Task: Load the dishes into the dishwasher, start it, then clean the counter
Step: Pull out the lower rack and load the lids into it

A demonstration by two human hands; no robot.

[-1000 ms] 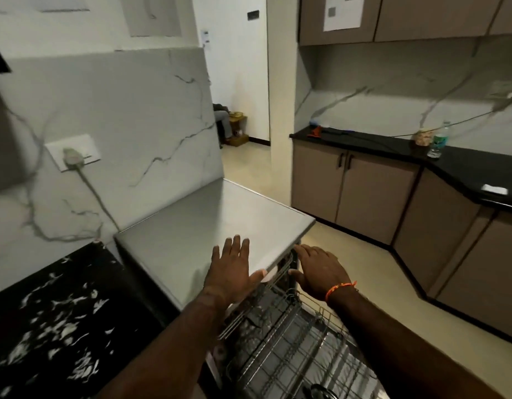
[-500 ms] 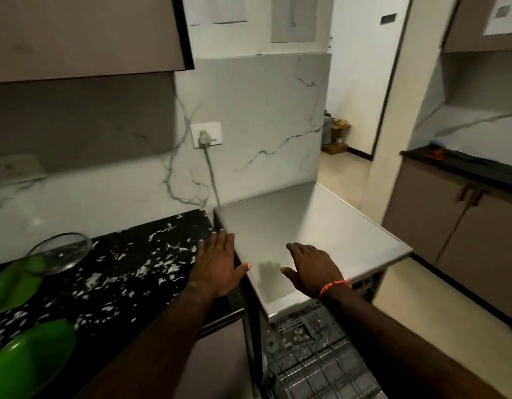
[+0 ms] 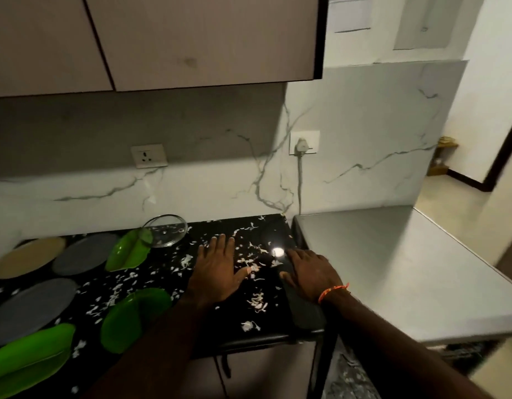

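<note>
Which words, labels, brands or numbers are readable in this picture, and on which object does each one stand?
No text can be read.
The paper sheet on the wall beside the upper cabinet may carry print, but it is too blurred to read.
The wall sockets show no legible marking.

Black counter (image 3: 220, 335), green dishes (image 3: 127, 251), grey plates (image 3: 79, 254), white scraps (image 3: 256, 300)

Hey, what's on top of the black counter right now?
On the black counter: green leaf-shaped plates, grey plates, a beige plate, a glass lid, white scraps. Both hands cover what lies beneath them.
</note>
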